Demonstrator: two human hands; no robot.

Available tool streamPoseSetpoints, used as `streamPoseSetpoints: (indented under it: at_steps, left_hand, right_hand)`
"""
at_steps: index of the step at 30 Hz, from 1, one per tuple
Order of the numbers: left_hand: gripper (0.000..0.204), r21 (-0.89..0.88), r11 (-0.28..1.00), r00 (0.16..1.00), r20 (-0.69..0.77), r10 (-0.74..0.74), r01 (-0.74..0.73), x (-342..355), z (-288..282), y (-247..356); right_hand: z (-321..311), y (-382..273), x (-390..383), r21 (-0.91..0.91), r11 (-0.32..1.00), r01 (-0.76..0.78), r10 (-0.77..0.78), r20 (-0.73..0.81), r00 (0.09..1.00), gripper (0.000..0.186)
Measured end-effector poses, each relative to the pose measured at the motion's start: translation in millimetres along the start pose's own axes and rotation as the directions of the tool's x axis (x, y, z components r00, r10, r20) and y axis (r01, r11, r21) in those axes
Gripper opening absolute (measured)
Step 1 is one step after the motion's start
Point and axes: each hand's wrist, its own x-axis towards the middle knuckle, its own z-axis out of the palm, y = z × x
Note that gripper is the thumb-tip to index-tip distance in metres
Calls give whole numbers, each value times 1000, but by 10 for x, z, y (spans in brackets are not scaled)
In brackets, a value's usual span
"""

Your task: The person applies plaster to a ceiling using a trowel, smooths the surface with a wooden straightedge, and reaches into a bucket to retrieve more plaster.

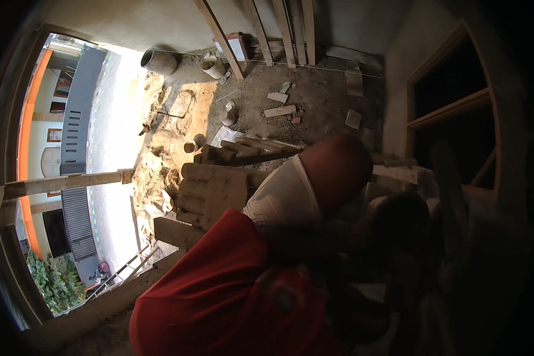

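A bent knee with a pale band just beside it, apparently my own, fills the middle of the view, with red shorts below. Beneath and beside the knee are a wooden platform of rounded poles with a flat board across it, and a pale timber piece. The lower right is in deep shadow, with dark shapes that are too dim to tell apart. I cannot make out either of my hands there or what they touch.
Planks lean on the back wall. A ground floor below holds a large cylinder, buckets and scattered blocks. A wooden window frame is at right. A sunlit opening at left has a horizontal timber across it and a ladder.
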Motion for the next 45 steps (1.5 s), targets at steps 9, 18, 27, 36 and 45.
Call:
streamPoseSetpoints:
  at_steps: [9,18,27,36,45]
  left_hand:
    - [27,203,940,961,95,259,-273,137,-36,63]
    - [35,454,628,749,150,646,-633,188,-47,158]
    - [25,708,575,908,374,187,-410,35,-244,696]
    - [25,367,924,860,433,-268,103,-653,-288,2376]
    - [31,271,952,795,605,-52,-144,-1328,-21,4580]
  right_hand:
    - [-280,279,-75,301,945,-129,140,-15,990,38]
    - [-130,143,-180,3,976,-217,207,-316,926,19]
    - [-292,174,-592,69,990,120,-93,-308,947,17]
    - [-1210,-188,-1810,400,886,-233,354,-260,898,15]
    - [-2507,-543,-4389,560,828,-13,166,-224,960,26]
